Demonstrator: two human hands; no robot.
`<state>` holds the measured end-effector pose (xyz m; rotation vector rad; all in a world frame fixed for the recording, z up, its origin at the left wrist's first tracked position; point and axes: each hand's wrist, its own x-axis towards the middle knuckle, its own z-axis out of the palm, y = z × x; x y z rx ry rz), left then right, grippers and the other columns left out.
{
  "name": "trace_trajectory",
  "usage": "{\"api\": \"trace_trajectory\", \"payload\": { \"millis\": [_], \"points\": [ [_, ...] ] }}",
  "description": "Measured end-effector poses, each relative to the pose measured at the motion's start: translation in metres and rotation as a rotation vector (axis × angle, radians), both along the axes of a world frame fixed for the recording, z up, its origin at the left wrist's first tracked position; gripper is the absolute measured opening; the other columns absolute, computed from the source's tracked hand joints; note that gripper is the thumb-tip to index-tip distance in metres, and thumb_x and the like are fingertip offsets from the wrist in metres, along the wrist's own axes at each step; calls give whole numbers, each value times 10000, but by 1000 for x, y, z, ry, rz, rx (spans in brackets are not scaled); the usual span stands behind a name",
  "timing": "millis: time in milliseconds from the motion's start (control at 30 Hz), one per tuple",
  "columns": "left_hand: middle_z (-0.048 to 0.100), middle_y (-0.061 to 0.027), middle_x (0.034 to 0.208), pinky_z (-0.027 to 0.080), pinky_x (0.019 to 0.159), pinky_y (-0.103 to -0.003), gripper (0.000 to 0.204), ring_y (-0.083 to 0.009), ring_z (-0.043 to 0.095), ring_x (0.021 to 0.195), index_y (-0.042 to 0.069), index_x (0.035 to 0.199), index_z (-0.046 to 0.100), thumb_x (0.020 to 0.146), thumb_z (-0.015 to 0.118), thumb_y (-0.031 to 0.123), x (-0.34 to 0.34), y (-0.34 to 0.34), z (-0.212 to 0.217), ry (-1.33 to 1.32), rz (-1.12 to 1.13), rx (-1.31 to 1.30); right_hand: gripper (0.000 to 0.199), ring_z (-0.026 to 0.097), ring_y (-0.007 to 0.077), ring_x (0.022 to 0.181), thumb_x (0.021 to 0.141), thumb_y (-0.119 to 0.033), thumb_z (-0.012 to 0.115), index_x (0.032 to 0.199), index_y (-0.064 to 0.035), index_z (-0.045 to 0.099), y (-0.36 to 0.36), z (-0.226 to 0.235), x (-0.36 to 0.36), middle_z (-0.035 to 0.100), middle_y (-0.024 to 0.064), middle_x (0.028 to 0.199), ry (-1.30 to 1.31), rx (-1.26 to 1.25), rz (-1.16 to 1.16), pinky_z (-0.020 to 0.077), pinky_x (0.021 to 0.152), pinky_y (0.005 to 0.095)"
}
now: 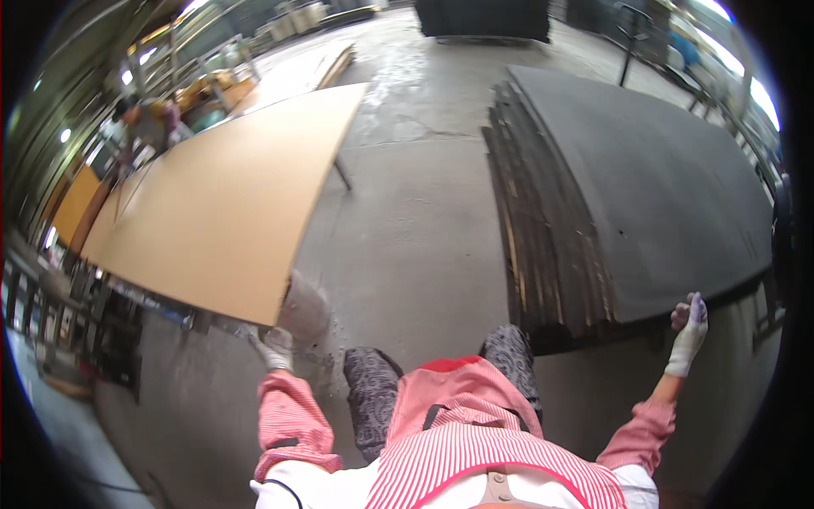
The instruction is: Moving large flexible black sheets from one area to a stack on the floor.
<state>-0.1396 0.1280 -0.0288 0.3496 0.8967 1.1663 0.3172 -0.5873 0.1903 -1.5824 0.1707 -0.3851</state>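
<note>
A large tan board [225, 195] lies flat on a support at my left, its near right corner close to my left hand [276, 348]. That hand wears a pale work glove and is just below the corner; its fingers are blurred, so a grip on the edge cannot be made out. To my right stands a stack of dark boards [560, 220], topped by a wide dark grey sheet [661, 187]. My right hand [690, 329], in a whitish glove with purplish fingertips, is beside the sheet's near edge. Its fingers are loosely bent and apart, with nothing visible in them.
A grey concrete floor [407, 229] runs between the two boards. Another dark stack [483, 19] stands far ahead. Back left, a person [148, 127] is near cluttered materials. Dark metal framework [59, 327] stands at the left, and an upright handle [629, 42] rises behind the right stack.
</note>
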Motion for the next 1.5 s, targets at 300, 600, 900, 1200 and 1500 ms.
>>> {"api": "trace_trajectory", "payload": {
  "millis": [300,600,900,1200,1500],
  "points": [
    [549,-80,1186,419,916,-378,702,-245,510,1068,54,1239,494,797,544,597,-51,62,132,347,-117,234,347,627,122,732,866,-234,618,1092,24,565,402,19,-102,661,86,833,135,-209,1379,519,667,247],
    [551,-115,1227,407,945,-375,569,-276,549,1031,80,1199,557,885,442,540,52,-41,36,1169,-610,457,764,169,428,1344,826,-341,588,1409,-47,191,693,-16,-337,173,223,1464,-567,-1037,1645,116,1087,556],
    [534,-108,1248,373,973,-392,568,-270,517,1082,96,1218,540,884,432,543,59,22,134,876,-963,880,731,143,492,1327,767,-112,498,1409,-1,166,703,-34,-300,149,256,1458,-438,-1494,1502,141,1033,641],
    [517,-100,1269,339,1001,-409,568,-264,485,1132,113,1238,524,883,422,545,-19,222,279,-505,-105,264,617,435,410,1189,687,-17,557,1278,67,400,561,100,-182,458,281,1254,-561,-1146,1175,319,1048,437],
    [500,-93,1290,305,1030,-425,570,-258,453,1183,130,1257,507,881,412,547,117,191,575,-941,-439,923,429,603,273,624,792,-24,585,1217,-15,523,491,126,-214,637,148,729,-341,-909,892,473,611,311]
  ]
}}
